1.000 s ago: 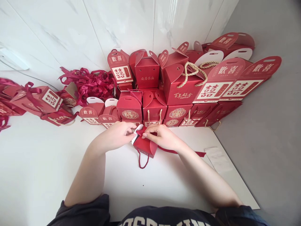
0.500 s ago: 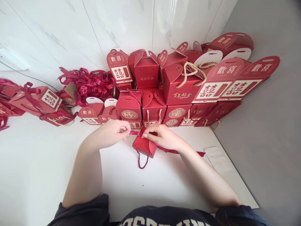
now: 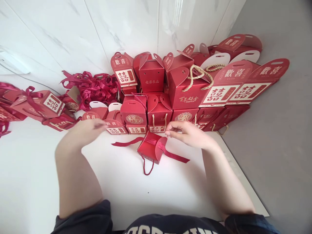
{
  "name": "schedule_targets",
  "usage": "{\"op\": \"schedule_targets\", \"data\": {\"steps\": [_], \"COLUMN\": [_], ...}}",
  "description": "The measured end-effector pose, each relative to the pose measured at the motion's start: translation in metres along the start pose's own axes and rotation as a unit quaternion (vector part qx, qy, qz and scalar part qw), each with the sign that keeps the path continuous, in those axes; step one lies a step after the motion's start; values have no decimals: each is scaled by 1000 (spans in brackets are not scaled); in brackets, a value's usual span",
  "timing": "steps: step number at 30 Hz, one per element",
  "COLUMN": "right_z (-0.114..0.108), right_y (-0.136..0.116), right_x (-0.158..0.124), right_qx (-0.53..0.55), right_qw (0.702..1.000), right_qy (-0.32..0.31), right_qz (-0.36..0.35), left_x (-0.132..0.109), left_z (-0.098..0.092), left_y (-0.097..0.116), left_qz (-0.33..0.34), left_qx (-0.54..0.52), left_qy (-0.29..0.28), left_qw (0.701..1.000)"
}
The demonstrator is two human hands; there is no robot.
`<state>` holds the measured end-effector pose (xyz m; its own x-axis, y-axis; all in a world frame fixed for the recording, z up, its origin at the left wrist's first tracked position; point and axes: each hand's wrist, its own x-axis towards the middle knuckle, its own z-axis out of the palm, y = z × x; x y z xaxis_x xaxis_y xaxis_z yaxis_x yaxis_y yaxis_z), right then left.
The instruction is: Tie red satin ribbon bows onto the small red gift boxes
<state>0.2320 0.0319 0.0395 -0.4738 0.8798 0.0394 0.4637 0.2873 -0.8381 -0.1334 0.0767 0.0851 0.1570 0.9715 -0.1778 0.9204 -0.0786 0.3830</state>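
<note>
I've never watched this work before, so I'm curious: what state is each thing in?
Small red box: resting on the white table
Ribbon: through the box's top, untied, ends loose
Red cord handle: drooping in a loop
Left hand: off the ribbon, nothing visible in it
Right hand: off the ribbon, partly open
Ribbon pile: loose, tangled
Bow-topped box: bow tied

Head-worn camera, facing forward and down, near the tabletop [image 3: 124, 188], wall [image 3: 131, 29] beyond

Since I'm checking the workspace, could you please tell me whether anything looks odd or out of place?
Only a tiny dark speck stands out against the white table, this side of the red box and its ribbon.
</note>
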Motion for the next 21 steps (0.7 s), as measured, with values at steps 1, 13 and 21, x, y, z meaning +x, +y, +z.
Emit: {"op": "schedule_targets", "data": {"steps": [1, 13, 21], "right_z": [-4, 20, 10], "right_y": [1, 10, 13], "right_x": [-3, 9, 11], "right_qx": [-22, -146, 5], "right_qw": [999, 975, 977], "right_qy": [-24, -130, -211], "right_qz": [13, 108, 41], "left_x": [0, 17, 15], "left_z": [6, 81, 60], "left_y": [16, 85, 80], "left_qz": [28, 105, 168], "left_qx": [1, 51, -16], "left_qy": [-21, -223, -262], "left_qw": [999, 968, 950]}}
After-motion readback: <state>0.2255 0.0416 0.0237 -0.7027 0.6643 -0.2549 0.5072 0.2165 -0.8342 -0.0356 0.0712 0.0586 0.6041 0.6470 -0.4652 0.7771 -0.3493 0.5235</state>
